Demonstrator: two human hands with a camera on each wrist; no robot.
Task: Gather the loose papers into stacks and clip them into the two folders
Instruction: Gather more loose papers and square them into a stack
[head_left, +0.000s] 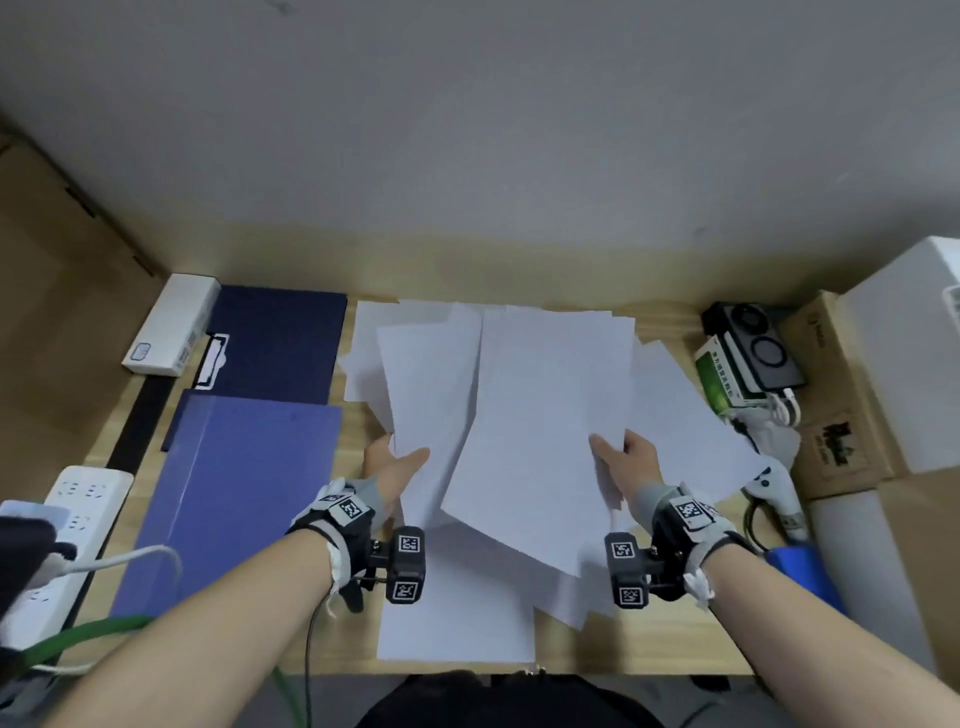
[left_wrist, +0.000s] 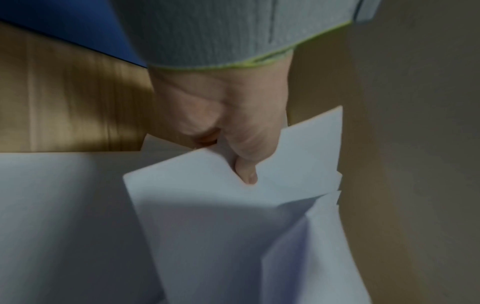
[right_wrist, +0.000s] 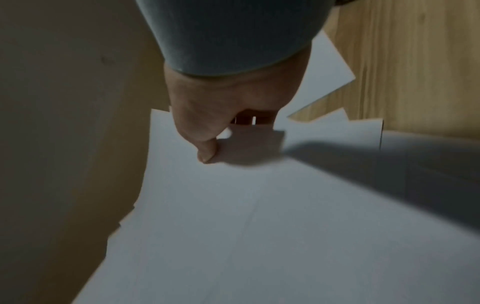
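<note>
Several loose white papers (head_left: 524, 395) are raised off the wooden desk (head_left: 660, 639) between both hands. My left hand (head_left: 397, 460) pinches the left sheets (left_wrist: 207, 205), thumb on top and fingers under. My right hand (head_left: 621, 454) pinches the right sheets (right_wrist: 233, 205) the same way. More sheets (head_left: 457, 623) lie flat near the front edge. Two folders lie at the left: a dark navy one (head_left: 283, 345) with a clip (head_left: 213, 361) at the back, and a lighter blue one (head_left: 234, 499) nearer me.
A white box (head_left: 171, 325) sits beside the navy folder and a power strip (head_left: 67, 519) lies at the far left. Black devices and a green box (head_left: 748, 358), cardboard boxes (head_left: 836, 400), a white controller (head_left: 774, 493) and cables crowd the right side.
</note>
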